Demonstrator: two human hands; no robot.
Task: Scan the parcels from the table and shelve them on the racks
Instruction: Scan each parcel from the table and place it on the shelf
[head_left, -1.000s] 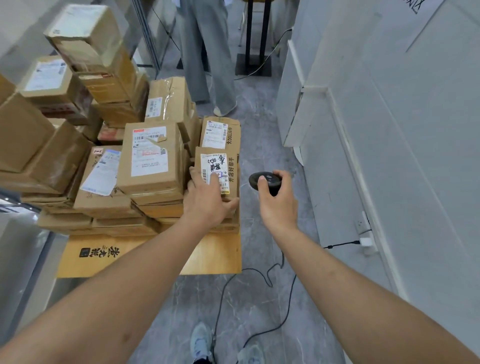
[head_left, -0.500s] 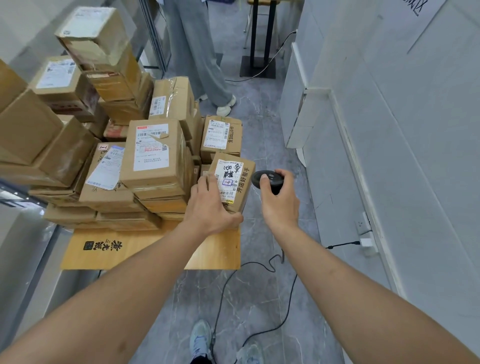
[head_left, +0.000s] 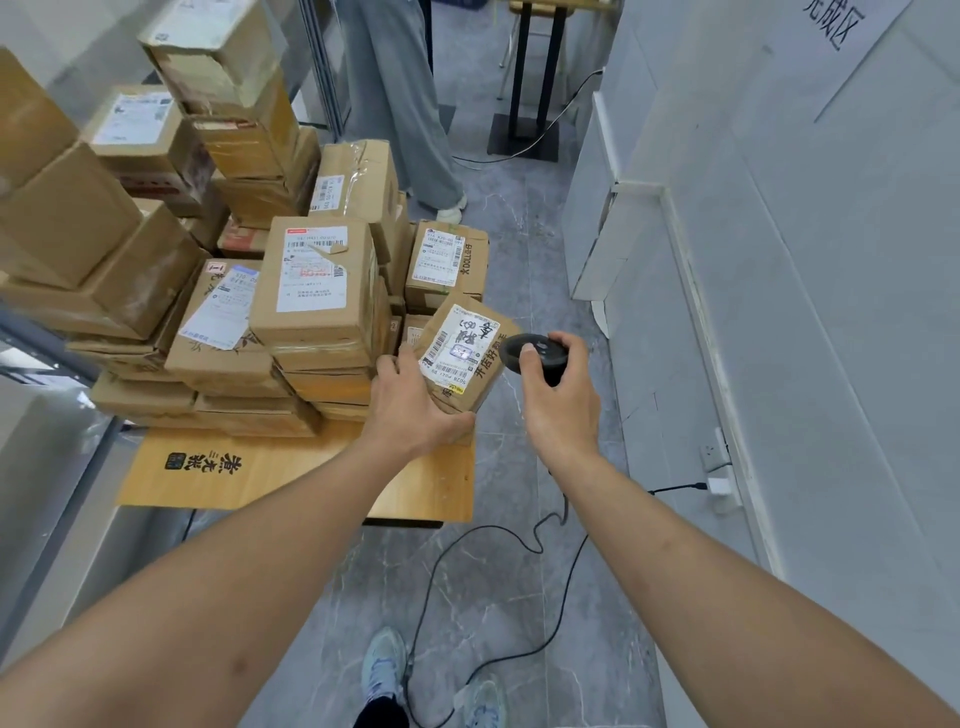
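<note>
- My left hand (head_left: 415, 400) grips the parcel (head_left: 464, 356), fingers curled round its near edge, tilting its label up beside the table's (head_left: 291, 478) corner.
- My right hand (head_left: 558, 400) wraps the scanner (head_left: 532, 352), thumb on top, aimed at the label.
- I'd keep the parcel steady with the barcode squarely lit.
- Beyond, the stack (head_left: 317, 291) waits.
</note>
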